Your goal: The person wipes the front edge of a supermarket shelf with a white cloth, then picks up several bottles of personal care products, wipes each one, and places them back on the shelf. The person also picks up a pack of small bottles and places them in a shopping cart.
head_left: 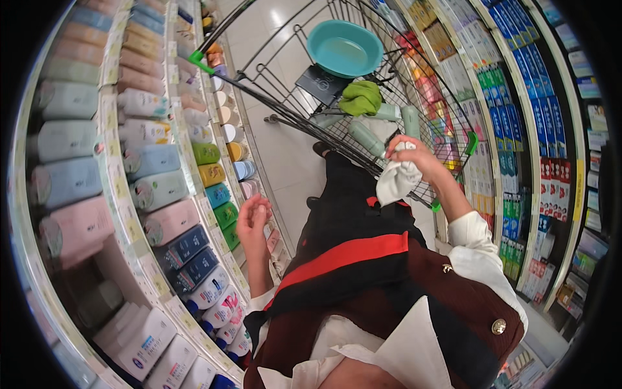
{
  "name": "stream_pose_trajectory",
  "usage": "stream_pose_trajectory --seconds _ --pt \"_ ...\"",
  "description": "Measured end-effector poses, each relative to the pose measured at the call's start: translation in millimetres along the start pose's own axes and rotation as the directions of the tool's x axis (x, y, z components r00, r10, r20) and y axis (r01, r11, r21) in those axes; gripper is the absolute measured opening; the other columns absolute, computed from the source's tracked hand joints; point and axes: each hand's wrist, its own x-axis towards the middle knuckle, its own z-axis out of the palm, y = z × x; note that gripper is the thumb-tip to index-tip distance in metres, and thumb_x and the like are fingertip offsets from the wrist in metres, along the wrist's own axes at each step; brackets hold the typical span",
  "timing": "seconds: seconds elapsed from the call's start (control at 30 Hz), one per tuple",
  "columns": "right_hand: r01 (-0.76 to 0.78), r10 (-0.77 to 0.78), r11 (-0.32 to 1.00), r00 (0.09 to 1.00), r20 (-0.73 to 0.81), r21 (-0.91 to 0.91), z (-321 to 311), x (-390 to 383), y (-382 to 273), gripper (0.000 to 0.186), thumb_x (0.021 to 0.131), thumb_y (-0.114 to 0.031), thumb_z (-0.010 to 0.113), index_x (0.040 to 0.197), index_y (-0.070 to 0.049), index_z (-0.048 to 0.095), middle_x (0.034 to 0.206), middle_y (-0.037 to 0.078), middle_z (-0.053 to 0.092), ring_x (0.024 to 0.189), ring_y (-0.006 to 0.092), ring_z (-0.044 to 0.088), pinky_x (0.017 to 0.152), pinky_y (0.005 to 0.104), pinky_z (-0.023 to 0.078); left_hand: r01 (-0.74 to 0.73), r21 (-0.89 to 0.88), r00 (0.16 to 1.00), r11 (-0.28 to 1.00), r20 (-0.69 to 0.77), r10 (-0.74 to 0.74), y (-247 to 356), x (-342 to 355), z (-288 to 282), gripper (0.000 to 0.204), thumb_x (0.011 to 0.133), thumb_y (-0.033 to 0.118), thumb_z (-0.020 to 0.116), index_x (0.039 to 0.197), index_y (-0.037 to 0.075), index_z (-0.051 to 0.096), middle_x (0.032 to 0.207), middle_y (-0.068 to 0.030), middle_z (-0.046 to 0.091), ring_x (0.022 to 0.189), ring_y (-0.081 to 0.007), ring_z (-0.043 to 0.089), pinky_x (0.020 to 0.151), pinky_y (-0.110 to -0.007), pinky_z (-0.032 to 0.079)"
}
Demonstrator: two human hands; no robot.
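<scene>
My right hand (418,159) is closed on a white cloth (396,181) that hangs over the near edge of the shopping cart (275,107). My left hand (253,217), empty with loosely curled fingers, is raised beside the left-hand shelves. Inside the cart, several pale green bottles (367,139) lie around a bright green cloth (360,98). A teal plastic basin (345,48) with a little liquid-like sheen at its bottom is farther in, next to a flat dark box (322,85).
Shelves of pastel bottles (71,175) line the left side, with white boxes (149,343) low at the near end. On the right, shelves hold blue cartons (528,78) and red cartons (554,188). Pale floor tiles (291,155) show between the left shelves and the cart.
</scene>
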Motion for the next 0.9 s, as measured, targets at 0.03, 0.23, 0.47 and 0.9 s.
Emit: stream_pose_trajectory --seconds 0.03,0.23,0.47,0.9 --pt "-0.087 0.086 0.996 0.987 -0.136 -0.004 -23.0 7.9 14.0 0.019 0.080 -0.002 0.064 0.099 -0.001 0.064 0.094 0.010 0.069 0.083 0.0179 0.067 0.076 0.0305 0.054 -0.008 0.014 1.000 1.000 0.012 0.008 3.2 7.7 10.2 0.030 0.099 0.012 0.058 0.127 0.001 0.058 0.111 -0.0078 0.066 0.100 -0.0162 0.063 0.087 -0.031 0.052" --pt "-0.278 0.310 0.947 0.923 -0.230 0.158 -106.1 161.4 127.3 0.029 0.089 -0.022 0.069 0.106 0.001 0.068 0.092 0.010 0.072 0.072 0.0175 0.067 0.068 0.0315 0.055 0.108 0.078 0.971 0.991 0.206 -0.122 7.9 40.9 68.7 0.029 0.097 0.008 0.059 0.125 0.001 0.059 0.110 -0.0076 0.065 0.101 -0.0155 0.062 0.089 -0.029 0.049" --pt "-0.178 0.395 0.877 0.795 -0.460 0.446 -91.7 315.2 276.2 0.035 0.086 -0.021 0.073 0.112 0.000 0.064 0.096 0.009 0.071 0.080 0.0171 0.067 0.071 0.0313 0.054 0.279 0.096 0.957 0.955 0.053 -0.285 -11.7 69.9 79.7 0.030 0.096 0.007 0.062 0.125 0.001 0.060 0.110 -0.0069 0.067 0.104 -0.0143 0.062 0.091 -0.028 0.048" --pt "-0.216 0.288 0.958 0.754 -0.591 0.191 -80.0 342.5 297.5 0.040 0.083 -0.021 0.077 0.114 0.000 0.062 0.101 0.009 0.071 0.086 0.0161 0.066 0.075 0.0302 0.053 0.522 0.130 0.852 0.843 -0.114 -0.511 -56.1 65.7 75.5 0.029 0.097 0.012 0.061 0.124 0.002 0.059 0.110 -0.0074 0.066 0.101 -0.0165 0.063 0.089 -0.031 0.050"
